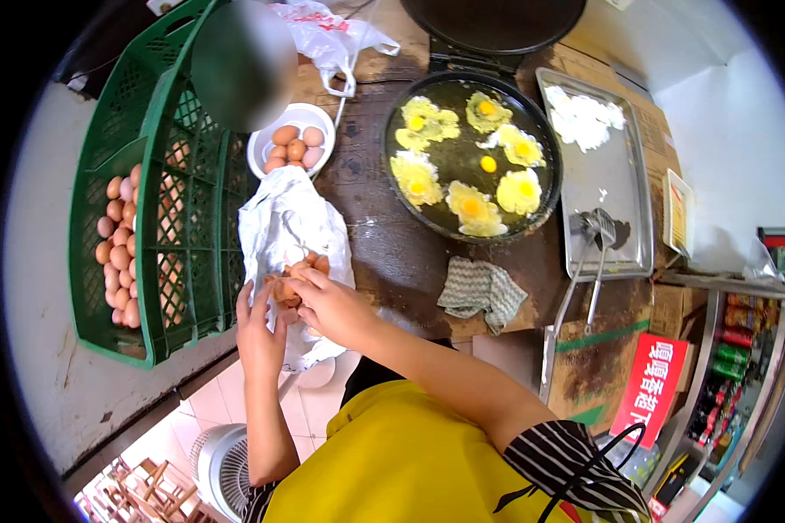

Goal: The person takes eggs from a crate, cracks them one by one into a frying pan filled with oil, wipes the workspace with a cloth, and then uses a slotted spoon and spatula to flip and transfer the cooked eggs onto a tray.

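Note:
Both hands are over a white plastic bag [294,216] that holds a pile of brown eggshells [288,291]. My left hand [261,327] rests at the pile's left side, fingers spread. My right hand [333,307] touches the shells from the right; whether its fingers grip a shell I cannot tell. Just beyond the bag, a white bowl [330,140] holds several whole brown eggs [296,149]. To the right, several eggs with yellow yolks [471,208] lie apart in a round black electric griddle [392,189], its lid raised behind.
A green plastic crate [145,261] of eggs stands at left. A folded cloth [481,291] lies below the griddle. The metal tray [641,196] at right holds white pieces and a slotted spatula [603,229]. A fan [226,464] stands below on the floor.

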A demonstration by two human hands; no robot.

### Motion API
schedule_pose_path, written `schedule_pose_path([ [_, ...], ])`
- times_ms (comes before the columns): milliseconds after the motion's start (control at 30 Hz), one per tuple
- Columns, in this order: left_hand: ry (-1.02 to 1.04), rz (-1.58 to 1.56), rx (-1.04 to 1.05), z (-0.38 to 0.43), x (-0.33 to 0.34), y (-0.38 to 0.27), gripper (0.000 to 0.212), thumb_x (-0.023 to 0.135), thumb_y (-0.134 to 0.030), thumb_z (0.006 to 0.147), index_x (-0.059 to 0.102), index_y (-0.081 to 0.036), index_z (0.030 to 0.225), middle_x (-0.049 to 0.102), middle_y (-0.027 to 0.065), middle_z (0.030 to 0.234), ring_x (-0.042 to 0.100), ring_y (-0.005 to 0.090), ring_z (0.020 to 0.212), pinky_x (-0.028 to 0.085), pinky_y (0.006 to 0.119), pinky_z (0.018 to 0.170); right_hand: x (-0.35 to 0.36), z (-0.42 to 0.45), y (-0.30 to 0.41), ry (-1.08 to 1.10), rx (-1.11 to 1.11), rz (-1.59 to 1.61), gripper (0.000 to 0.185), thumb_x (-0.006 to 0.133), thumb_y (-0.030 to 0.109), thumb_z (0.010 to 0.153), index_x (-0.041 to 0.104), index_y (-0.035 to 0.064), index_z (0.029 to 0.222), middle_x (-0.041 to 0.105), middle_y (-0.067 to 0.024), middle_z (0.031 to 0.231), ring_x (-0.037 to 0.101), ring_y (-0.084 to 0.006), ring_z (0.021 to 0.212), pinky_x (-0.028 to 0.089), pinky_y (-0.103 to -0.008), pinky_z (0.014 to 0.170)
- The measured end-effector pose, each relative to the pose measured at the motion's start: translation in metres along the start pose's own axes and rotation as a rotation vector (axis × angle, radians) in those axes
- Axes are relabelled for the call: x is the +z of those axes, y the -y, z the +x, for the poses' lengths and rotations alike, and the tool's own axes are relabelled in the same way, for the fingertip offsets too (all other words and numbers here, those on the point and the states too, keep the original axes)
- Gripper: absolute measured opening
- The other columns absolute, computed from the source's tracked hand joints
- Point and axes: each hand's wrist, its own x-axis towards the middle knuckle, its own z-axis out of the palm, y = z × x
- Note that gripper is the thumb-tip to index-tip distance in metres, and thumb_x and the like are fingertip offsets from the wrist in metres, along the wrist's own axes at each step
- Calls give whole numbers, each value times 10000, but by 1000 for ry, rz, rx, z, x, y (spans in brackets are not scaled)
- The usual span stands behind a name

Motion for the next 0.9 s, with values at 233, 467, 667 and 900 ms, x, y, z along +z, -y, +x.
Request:
schedule_pose_path([
  [233, 280, -267, 403, -25, 83, -88, 279, 692, -59, 849, 658, -61, 1126, 658, 164, 1137, 623, 395, 1063, 508, 445, 936, -101, -147, -72, -396, 408, -281, 301, 639, 52, 822, 647, 64, 1123, 610, -180, 1112, 613, -392, 995, 514, -461, 856],
  [467, 363, 51, 770, -30, 244, -165, 272, 654, -144, 856, 629, -76, 1118, 596, 133, 1044, 647, 306, 944, 546, 401, 773, -133, -211, -138, -516, 535, -699, 353, 597, -17, 759, 580, 63, 1102, 569, -180, 1070, 570, -397, 1038, 501, -483, 857],
  [667, 354, 330, 940, -33, 280, -168, 191, 630, -195, 850, 591, -120, 1021, 571, 76, 990, 652, 269, 886, 565, 383, 701, -141, -203, -166, -355, 559, -729, 208, 662, 81, 789, 595, 101, 984, 585, -94, 1044, 595, -321, 1059, 558, -426, 805],
  [900, 469, 273, 925, -32, 275, -169, 226, 645, -173, 806, 585, -125, 1018, 554, 89, 970, 650, 293, 892, 583, 403, 722, -158, -215, -171, -328, 408, -622, 131, 627, 118, 786, 608, 116, 916, 599, -89, 975, 609, -332, 974, 551, -449, 732],
])
